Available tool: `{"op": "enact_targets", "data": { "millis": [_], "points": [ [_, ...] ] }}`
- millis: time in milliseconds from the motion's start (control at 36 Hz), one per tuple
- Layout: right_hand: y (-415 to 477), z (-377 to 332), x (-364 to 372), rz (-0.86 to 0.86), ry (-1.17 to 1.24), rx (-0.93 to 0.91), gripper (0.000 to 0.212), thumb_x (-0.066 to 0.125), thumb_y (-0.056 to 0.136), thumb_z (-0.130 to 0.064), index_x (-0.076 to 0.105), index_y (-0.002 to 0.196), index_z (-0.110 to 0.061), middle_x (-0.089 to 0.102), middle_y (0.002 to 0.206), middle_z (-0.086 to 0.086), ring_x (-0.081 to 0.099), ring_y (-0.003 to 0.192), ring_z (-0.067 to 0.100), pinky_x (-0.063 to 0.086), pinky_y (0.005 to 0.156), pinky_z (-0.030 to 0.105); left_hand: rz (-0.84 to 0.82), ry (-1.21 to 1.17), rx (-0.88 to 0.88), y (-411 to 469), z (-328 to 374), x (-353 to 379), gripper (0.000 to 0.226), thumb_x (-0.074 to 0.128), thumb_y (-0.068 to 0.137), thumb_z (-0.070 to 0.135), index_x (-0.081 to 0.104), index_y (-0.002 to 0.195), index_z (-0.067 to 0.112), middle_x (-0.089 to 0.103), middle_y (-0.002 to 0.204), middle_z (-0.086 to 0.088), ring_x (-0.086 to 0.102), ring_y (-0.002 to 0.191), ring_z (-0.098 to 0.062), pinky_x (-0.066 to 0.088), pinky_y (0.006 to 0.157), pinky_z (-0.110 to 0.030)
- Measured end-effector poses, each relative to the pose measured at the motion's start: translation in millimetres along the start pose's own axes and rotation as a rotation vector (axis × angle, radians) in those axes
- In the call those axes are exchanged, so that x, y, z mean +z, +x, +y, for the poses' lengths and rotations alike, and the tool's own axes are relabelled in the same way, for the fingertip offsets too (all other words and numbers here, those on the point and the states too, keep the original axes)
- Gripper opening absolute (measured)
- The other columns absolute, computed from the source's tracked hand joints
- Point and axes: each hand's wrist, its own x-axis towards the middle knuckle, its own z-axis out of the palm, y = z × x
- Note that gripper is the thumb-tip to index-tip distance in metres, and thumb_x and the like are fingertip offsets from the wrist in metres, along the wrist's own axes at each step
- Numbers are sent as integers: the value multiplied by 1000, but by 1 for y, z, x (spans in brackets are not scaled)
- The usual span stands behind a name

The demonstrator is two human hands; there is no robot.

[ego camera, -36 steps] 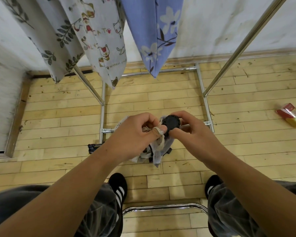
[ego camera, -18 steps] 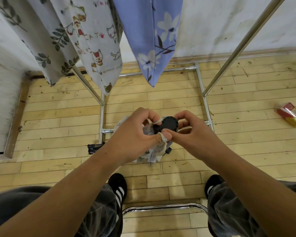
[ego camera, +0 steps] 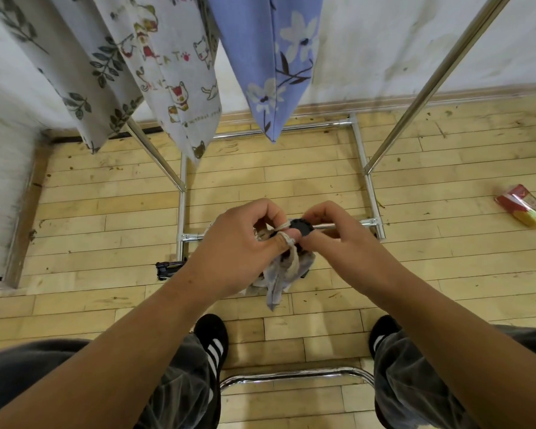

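Head view: the left hand (ego camera: 239,249) curls round a cloth pouch (ego camera: 279,280), thumb pinching its drawstring cord (ego camera: 293,261), while the right hand (ego camera: 338,239) pinches a black toothed disc (ego camera: 302,226) at the pouch's mouth. All of it is held in mid-air above the near crossbar (ego camera: 192,236) of a metal rack (ego camera: 367,181). A tug on the cord could flick the lightly held disc loose to roll under the rack. Open floor (ego camera: 106,212) lies left and right, but hanging cloths (ego camera: 180,72) crowd the far side and a chrome rail (ego camera: 291,374) the near.
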Motion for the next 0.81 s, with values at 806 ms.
{"op": "enact_targets", "data": {
  "millis": [806],
  "points": [
    [-4, -7, 6, 130, -281, -198, 10, 61, 95, -35, 66, 87, -35, 46, 112, -11, 50, 108, 2, 44, 81, 6, -39, 59, 34, -2, 0, 4, 8, 65, 99, 40, 58, 95, 38, 58, 93, 23, 54, 75, 9, 39, 65, -7]
  ]
}}
